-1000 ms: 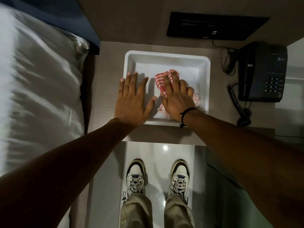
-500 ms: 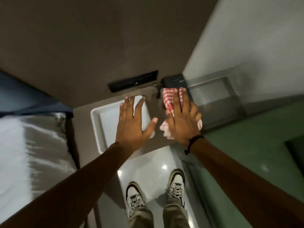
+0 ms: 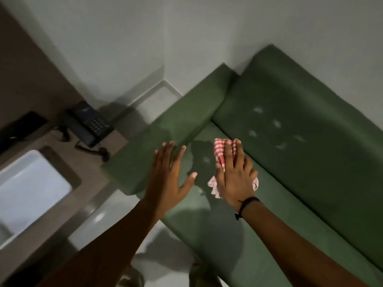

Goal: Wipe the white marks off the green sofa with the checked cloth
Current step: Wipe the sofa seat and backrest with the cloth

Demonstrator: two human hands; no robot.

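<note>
Far left of both hands, a white tray [image 3: 31, 189] sits on the brown surface [image 3: 91, 179], with a dark telephone [image 3: 88, 125] beyond it near the wall corner. The left hand [image 3: 167, 177] comes next, palm down, its grip wide and holding nothing, fingers spread over the armrest of the green sofa [image 3: 310, 183]. Whether it touches the armrest cannot be told.

Just to its right, the right hand [image 3: 235, 175] lies flat with its grip pressed over the checked cloth [image 3: 220, 151], a red-and-white bundle held under palm and fingers; the cloth shows past the fingertips and at the heel of the hand. A dark band circles that wrist. Hand and cloth are over the seat cushion, near the armrest.

The white marks [image 3: 276, 123] are scattered on the backrest, up and to the right of the cloth hand, apart from it. One faint mark lies on the seat between the two hands.
</note>
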